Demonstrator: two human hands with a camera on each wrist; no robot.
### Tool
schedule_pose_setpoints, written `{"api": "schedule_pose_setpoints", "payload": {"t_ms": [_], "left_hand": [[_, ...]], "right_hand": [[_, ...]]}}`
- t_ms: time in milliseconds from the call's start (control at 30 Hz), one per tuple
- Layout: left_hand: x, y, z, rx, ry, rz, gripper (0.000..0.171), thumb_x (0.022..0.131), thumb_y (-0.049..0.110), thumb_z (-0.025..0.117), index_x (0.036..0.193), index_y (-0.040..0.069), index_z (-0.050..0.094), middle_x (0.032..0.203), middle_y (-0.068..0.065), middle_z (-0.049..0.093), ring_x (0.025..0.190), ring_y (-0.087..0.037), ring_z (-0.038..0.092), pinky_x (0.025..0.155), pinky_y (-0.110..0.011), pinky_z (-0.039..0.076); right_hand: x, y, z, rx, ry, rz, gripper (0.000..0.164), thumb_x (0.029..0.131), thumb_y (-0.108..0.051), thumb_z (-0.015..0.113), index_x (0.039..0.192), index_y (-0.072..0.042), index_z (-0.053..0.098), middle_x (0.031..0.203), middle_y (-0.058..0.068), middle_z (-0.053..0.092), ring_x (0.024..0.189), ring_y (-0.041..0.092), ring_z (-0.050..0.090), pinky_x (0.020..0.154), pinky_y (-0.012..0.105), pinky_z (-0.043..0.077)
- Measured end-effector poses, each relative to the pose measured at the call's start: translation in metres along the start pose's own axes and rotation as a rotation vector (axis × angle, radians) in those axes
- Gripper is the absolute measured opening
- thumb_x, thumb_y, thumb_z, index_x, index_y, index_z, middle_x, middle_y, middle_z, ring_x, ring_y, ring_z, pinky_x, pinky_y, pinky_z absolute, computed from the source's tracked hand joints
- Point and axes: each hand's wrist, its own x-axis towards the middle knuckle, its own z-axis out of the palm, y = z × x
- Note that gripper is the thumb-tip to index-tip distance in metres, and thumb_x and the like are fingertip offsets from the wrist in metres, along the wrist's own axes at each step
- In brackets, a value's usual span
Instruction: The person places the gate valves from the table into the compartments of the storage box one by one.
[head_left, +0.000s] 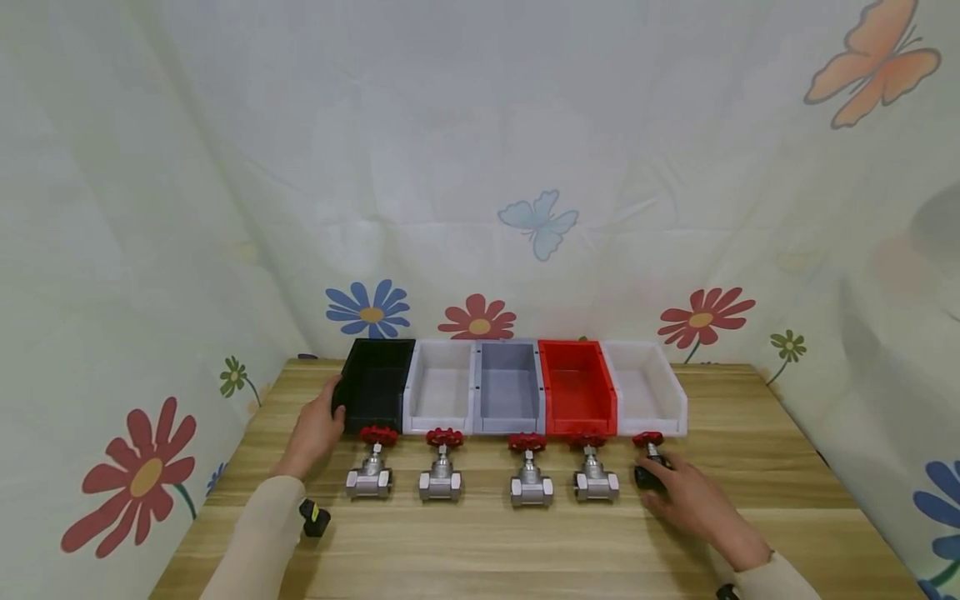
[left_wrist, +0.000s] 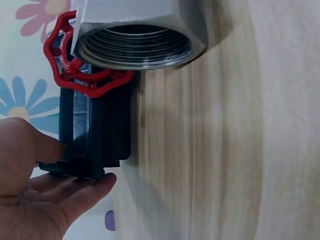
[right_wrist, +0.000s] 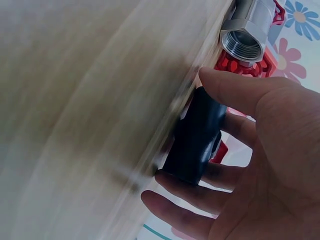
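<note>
My left hand (head_left: 313,429) holds the left side wall of the black bin (head_left: 375,383). In the left wrist view, its thumb is at the front edge of the bin (left_wrist: 112,125) and the fingers (left_wrist: 90,195) lie along the outside. My right hand (head_left: 693,500) grips a black-bodied valve (right_wrist: 195,140) with a red handwheel (head_left: 648,437). The thumb is at one end of its body, the fingers around the other. This valve is in front of the right white bin (head_left: 645,392). A silver valve (head_left: 369,479) with a red handwheel stands before the black bin.
A white bin (head_left: 441,387), a grey bin (head_left: 510,383) and a red bin (head_left: 577,387) stand between the outer ones in one row. More silver valves (head_left: 441,482) with red handwheels line up before them on the wooden table (head_left: 480,550). A flowered cloth (head_left: 450,125) hangs behind.
</note>
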Motion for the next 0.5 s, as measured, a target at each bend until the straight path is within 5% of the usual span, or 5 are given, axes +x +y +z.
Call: {"api": "schedule_pose_setpoints", "payload": {"t_ms": [500], "left_hand": [[0.0009,-0.0045,0.0021,0.005,0.010,-0.006,0.054,0.095,0.002,0.052,0.146,0.000,0.036,0.107,-0.040,0.063,0.097,-0.052,0.063,0.085,-0.061,0.048]], "right_hand": [[0.0104,-0.0036,0.0028,0.002,0.030,0.014,0.045,0.080,-0.030,0.079,0.120,-0.013,0.068,0.121,0.025,0.059,0.103,0.040,0.062,0.080,0.056,0.052]]}}
